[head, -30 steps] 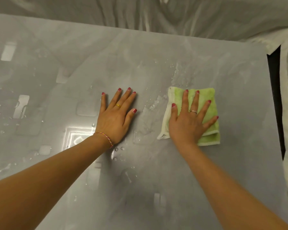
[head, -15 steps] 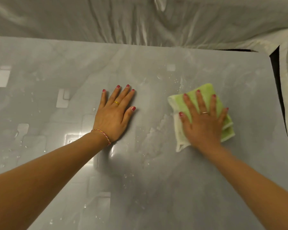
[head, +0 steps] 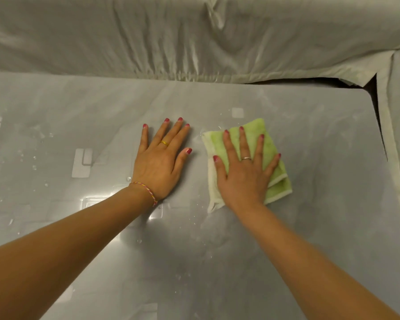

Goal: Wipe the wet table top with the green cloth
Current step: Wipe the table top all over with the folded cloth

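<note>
A pale draped sheet (head: 194, 38) hangs behind the glossy grey surface (head: 321, 158), which carries scattered water droplets (head: 34, 167). The left hand (head: 159, 162) lies flat on the bare surface, fingers spread. Just beside it, the right hand (head: 245, 174) presses the folded green cloth (head: 276, 181) down, fingers splayed open, not gripping.

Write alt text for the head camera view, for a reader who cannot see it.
A person's right hand presses flat on a folded green cloth on a glossy grey table top, while the left hand rests flat beside it. Water droplets dot the table to the left, and pale draped fabric lies beyond the far edge.
</note>
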